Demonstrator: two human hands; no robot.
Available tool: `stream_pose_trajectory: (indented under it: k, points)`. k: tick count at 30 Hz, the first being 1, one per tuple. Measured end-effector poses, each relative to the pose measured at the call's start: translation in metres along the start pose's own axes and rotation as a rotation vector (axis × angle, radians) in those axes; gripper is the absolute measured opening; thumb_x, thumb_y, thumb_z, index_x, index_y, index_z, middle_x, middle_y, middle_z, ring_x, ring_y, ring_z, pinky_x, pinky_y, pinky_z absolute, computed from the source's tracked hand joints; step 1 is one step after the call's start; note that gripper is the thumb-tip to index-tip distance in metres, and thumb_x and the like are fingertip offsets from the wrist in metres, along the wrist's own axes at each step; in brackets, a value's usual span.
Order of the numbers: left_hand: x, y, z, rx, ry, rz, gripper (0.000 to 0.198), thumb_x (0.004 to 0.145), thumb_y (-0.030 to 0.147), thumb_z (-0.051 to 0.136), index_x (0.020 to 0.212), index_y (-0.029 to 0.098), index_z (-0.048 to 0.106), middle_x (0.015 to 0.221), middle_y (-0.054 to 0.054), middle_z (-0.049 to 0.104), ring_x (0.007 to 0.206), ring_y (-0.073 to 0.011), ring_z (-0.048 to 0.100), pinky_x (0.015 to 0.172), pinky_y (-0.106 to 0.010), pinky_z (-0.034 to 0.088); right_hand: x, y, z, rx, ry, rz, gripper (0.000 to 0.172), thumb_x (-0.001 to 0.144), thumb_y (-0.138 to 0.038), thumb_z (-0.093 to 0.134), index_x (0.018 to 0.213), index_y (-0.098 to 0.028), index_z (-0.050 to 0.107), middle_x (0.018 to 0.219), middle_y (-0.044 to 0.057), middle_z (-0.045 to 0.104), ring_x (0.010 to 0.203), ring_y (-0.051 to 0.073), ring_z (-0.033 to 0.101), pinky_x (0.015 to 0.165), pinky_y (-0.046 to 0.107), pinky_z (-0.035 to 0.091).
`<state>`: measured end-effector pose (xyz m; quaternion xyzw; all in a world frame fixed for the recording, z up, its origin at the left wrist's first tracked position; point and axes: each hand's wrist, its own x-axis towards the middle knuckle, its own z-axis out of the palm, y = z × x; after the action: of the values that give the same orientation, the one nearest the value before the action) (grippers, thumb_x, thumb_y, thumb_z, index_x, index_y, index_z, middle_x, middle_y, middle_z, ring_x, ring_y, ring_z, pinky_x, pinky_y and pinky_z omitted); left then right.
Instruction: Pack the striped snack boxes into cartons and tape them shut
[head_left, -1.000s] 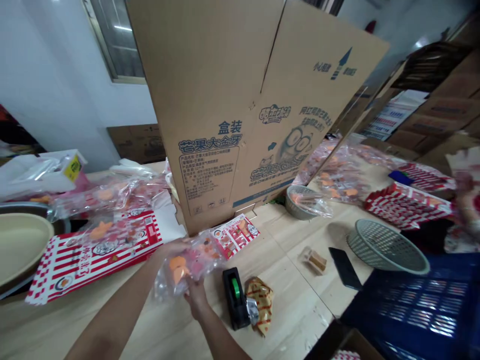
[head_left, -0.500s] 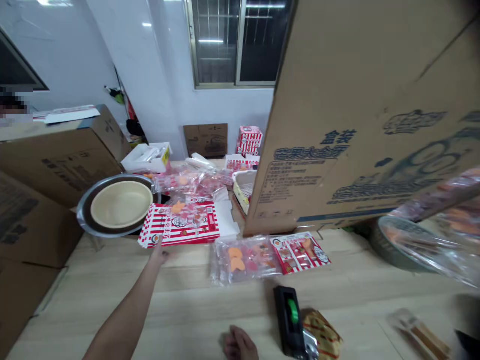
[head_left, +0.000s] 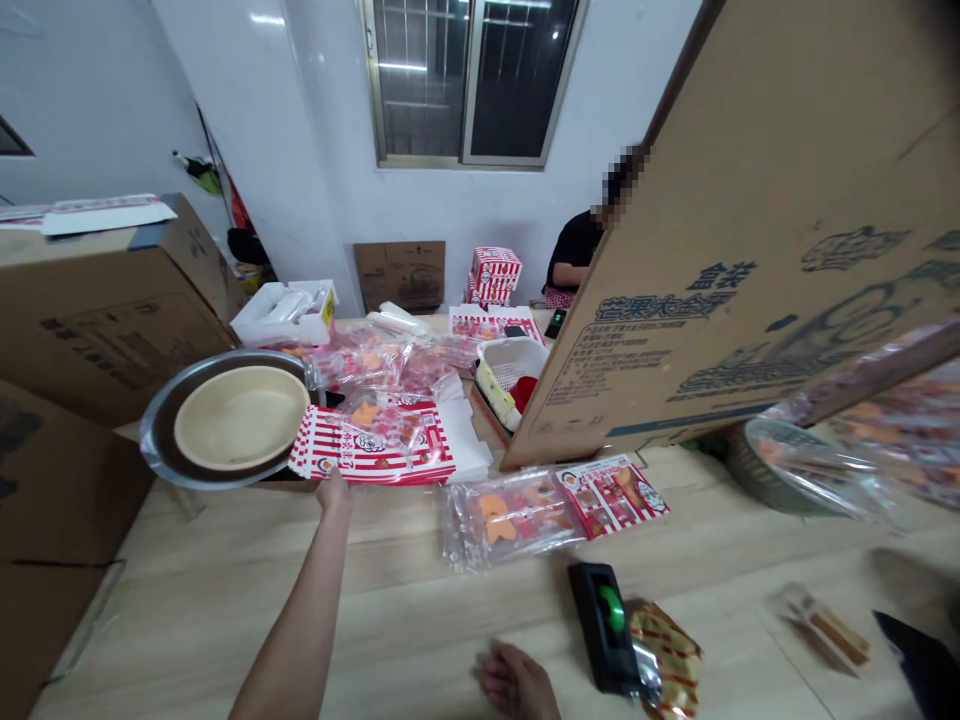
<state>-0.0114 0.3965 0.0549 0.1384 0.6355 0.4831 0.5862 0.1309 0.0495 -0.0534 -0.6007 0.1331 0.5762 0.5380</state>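
Observation:
My left hand (head_left: 334, 492) reaches forward and pinches the near left edge of a stack of flat red-and-white striped cartons (head_left: 390, 462); its fingertips are partly hidden. On top of the stack lies a clear bag with orange and pink pieces (head_left: 365, 414). Low in the view, my right hand (head_left: 517, 682) hovers or rests over the table with fingers curled and nothing visible in them. To its right is a black tape dispenser (head_left: 604, 630) with a green roll. Farther forward lie clear packs (head_left: 499, 518) of orange and pink pieces beside a printed red card (head_left: 611, 495).
A cream bowl (head_left: 240, 418) sits in a metal basin (head_left: 161, 440) on the left. A tall cardboard sheet (head_left: 675, 340) stands at the right, with a grey-green basket (head_left: 780, 485) beyond it. A person in black (head_left: 574, 250) is partly hidden behind the cardboard. A gold wrapper (head_left: 667, 655) lies by the dispenser.
The view has shifted, and a person now shows behind the cardboard. My left hand stays at the cartons' near edge; my right hand remains low with curled fingers.

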Motion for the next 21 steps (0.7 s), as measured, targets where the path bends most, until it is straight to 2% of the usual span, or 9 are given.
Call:
stream_pose_trajectory:
  k: [3, 7, 10, 13, 15, 17, 19, 21]
  points:
    - [-0.009, 0.015, 0.01, -0.018, 0.021, -0.024, 0.03, 0.086, 0.027, 0.052, 0.113, 0.015, 0.05, 0.109, -0.008, 0.055, 0.089, -0.017, 0.057, 0.074, -0.035, 0.051, -0.004, -0.001, 0.003, -0.018, 0.015, -0.025, 0.043, 0.044, -0.048, 0.076, 0.066, -0.015, 0.058, 0.058, 0.002, 0.066, 0.046, 0.011, 0.06, 0.046, 0.018, 0.043]
    - [-0.026, 0.058, 0.019, -0.047, -0.06, 0.004, 0.023, 0.085, 0.022, 0.053, 0.106, 0.013, 0.053, 0.099, -0.006, 0.058, 0.08, -0.0138, 0.059, 0.066, -0.03, 0.052, -0.014, -0.009, 0.016, -0.06, -0.018, -0.057, 0.046, 0.035, -0.05, 0.078, 0.055, -0.015, 0.055, 0.047, 0.0, 0.059, 0.037, 0.011, 0.053, 0.04, 0.02, 0.038]
    - [-0.048, 0.095, 0.024, -0.081, -0.143, 0.086, 0.015, 0.084, 0.012, 0.051, 0.098, 0.012, 0.055, 0.086, -0.002, 0.06, 0.071, -0.0115, 0.06, 0.063, -0.028, 0.053, -0.03, -0.029, 0.045, -0.077, -0.121, -0.116, 0.046, 0.033, -0.047, 0.082, 0.054, -0.013, 0.059, 0.049, 0.002, 0.06, 0.039, 0.011, 0.052, 0.043, 0.022, 0.039]
    - [-0.08, 0.119, 0.021, -0.129, -0.216, 0.16, 0.018, 0.078, 0.0, 0.048, 0.088, 0.012, 0.057, 0.071, 0.0, 0.061, 0.065, -0.0119, 0.061, 0.066, -0.032, 0.055, -0.047, -0.07, 0.095, -0.001, -0.267, -0.22, 0.056, 0.043, -0.052, 0.079, 0.082, -0.014, 0.065, 0.081, 0.009, 0.069, 0.065, 0.018, 0.064, 0.062, 0.029, 0.048]
    - [-0.104, 0.122, 0.009, -0.165, -0.25, 0.189, 0.017, 0.075, 0.0, 0.047, 0.083, 0.012, 0.057, 0.068, 0.001, 0.062, 0.065, -0.0126, 0.062, 0.07, -0.036, 0.056, -0.056, -0.106, 0.133, 0.095, -0.345, -0.285, 0.068, 0.046, -0.061, 0.073, 0.099, -0.021, 0.059, 0.101, 0.008, 0.066, 0.086, 0.021, 0.064, 0.075, 0.035, 0.05]
    - [-0.128, 0.115, -0.011, -0.195, -0.276, 0.201, 0.017, 0.076, 0.001, 0.047, 0.082, 0.013, 0.058, 0.07, 0.0, 0.064, 0.067, -0.0126, 0.063, 0.076, -0.039, 0.055, -0.062, -0.142, 0.167, 0.175, -0.372, -0.337, 0.063, 0.056, -0.068, 0.063, 0.101, -0.025, 0.056, 0.109, 0.006, 0.062, 0.095, 0.021, 0.062, 0.078, 0.036, 0.05]
    - [-0.149, 0.101, -0.037, -0.21, -0.293, 0.196, 0.02, 0.076, 0.001, 0.046, 0.084, 0.013, 0.06, 0.073, -0.001, 0.066, 0.07, -0.013, 0.064, 0.081, -0.041, 0.053, -0.066, -0.169, 0.192, 0.22, -0.35, -0.365, 0.051, 0.067, -0.066, 0.054, 0.098, -0.025, 0.055, 0.102, 0.004, 0.064, 0.091, 0.018, 0.063, 0.076, 0.035, 0.051]
    - [-0.165, 0.086, -0.067, -0.213, -0.298, 0.149, 0.023, 0.076, 0.001, 0.045, 0.085, 0.013, 0.062, 0.074, -0.002, 0.067, 0.073, -0.0147, 0.065, 0.086, -0.044, 0.051, -0.071, -0.183, 0.207, 0.216, -0.298, -0.355, 0.035, 0.071, -0.051, 0.058, 0.089, -0.021, 0.057, 0.083, 0.003, 0.067, 0.078, 0.017, 0.065, 0.069, 0.033, 0.053]
